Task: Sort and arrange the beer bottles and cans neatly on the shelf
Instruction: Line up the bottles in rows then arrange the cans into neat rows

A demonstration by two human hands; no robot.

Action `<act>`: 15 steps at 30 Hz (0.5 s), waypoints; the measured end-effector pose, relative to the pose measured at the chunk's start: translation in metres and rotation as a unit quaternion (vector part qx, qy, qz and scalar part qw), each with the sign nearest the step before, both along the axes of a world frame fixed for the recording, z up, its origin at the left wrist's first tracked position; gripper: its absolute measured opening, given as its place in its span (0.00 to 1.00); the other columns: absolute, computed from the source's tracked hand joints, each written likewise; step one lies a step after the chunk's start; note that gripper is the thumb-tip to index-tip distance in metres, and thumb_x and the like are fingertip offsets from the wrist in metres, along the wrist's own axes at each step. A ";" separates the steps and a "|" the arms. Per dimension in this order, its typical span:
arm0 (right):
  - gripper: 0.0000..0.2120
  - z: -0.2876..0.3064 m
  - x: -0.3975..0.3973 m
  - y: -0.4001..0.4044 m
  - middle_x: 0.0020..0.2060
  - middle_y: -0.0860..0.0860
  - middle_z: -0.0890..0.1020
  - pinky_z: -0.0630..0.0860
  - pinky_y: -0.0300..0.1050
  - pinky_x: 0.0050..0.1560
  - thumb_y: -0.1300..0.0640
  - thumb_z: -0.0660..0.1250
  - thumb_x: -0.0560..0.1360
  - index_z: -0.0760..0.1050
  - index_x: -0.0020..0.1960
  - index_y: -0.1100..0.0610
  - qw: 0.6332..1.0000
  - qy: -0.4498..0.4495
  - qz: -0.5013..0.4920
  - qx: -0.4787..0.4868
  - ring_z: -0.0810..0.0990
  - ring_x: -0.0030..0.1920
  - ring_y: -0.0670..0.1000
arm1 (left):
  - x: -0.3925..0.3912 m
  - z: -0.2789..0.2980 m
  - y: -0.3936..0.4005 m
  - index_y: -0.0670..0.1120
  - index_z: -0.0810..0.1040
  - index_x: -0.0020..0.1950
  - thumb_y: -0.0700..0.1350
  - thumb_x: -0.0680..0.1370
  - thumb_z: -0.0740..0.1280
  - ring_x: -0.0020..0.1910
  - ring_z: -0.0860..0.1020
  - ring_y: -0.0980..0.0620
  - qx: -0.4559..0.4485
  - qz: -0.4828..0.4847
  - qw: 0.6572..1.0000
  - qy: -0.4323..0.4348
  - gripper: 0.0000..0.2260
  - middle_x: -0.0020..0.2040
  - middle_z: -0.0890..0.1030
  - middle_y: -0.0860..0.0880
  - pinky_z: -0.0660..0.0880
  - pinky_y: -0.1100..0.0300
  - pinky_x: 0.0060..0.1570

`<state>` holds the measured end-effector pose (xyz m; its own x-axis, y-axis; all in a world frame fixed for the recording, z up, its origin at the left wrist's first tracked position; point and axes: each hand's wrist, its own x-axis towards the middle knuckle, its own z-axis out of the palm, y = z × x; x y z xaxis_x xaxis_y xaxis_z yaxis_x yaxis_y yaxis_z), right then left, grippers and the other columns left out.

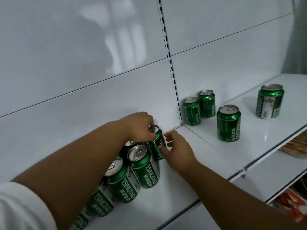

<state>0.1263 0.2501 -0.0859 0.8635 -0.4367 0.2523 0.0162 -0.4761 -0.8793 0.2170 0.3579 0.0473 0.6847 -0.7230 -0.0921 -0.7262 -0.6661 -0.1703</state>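
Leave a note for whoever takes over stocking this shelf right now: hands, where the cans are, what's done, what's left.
Left hand grips the top of the rearmost can in the left-bay cluster.
Right hand touches that same can's side with its thumb, fingers loosely open.
Done: a tight group of green cans stands along the left bay of the shelf.
Left: four loose cans in the right bay, two by the back panel, one mid-shelf, one far right, need lining up. No bottles in view.

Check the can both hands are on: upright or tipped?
Upright: the can stands with its lid up, left hand gripping its top, right hand touching its side.
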 end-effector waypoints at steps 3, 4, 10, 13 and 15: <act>0.19 0.004 -0.005 -0.017 0.59 0.47 0.76 0.73 0.40 0.54 0.51 0.70 0.76 0.71 0.65 0.52 0.999 -0.015 -0.039 0.003 0.75 0.54 0.44 | -0.003 0.003 -0.009 0.48 0.75 0.63 0.65 0.72 0.66 0.55 0.75 0.46 0.025 -0.013 0.998 -0.051 0.27 0.57 0.75 0.47 0.75 0.49 0.56; 0.19 0.006 -0.007 -0.025 0.59 0.47 0.76 0.73 0.40 0.54 0.51 0.69 0.76 0.71 0.65 0.52 0.998 -0.020 -0.055 0.008 0.75 0.54 0.44 | -0.004 0.005 -0.014 0.48 0.72 0.66 0.66 0.73 0.65 0.59 0.73 0.46 0.018 -0.015 0.998 -0.064 0.29 0.60 0.74 0.47 0.73 0.50 0.58; 0.19 0.011 -0.009 -0.071 0.65 0.51 0.74 0.72 0.44 0.63 0.56 0.65 0.79 0.70 0.69 0.54 0.993 -0.022 -0.112 0.024 0.75 0.62 0.48 | -0.009 -0.002 -0.067 0.49 0.73 0.67 0.60 0.77 0.65 0.59 0.74 0.48 -0.076 -0.033 0.997 -0.006 0.22 0.62 0.75 0.48 0.73 0.51 0.60; 0.19 0.017 -0.004 -0.088 0.66 0.52 0.73 0.69 0.44 0.66 0.60 0.62 0.80 0.69 0.71 0.55 0.995 -0.024 -0.091 0.037 0.73 0.65 0.50 | -0.013 -0.013 -0.098 0.47 0.75 0.64 0.53 0.79 0.65 0.57 0.76 0.48 -0.116 -0.005 0.992 0.044 0.16 0.60 0.78 0.47 0.75 0.53 0.57; 0.17 0.029 0.002 -0.099 0.62 0.54 0.74 0.71 0.43 0.61 0.63 0.60 0.79 0.72 0.67 0.55 0.997 -0.033 -0.071 0.003 0.75 0.61 0.52 | -0.013 -0.022 -0.116 0.45 0.77 0.59 0.49 0.80 0.64 0.53 0.78 0.47 -0.135 0.025 0.988 0.065 0.12 0.55 0.79 0.46 0.76 0.54 0.52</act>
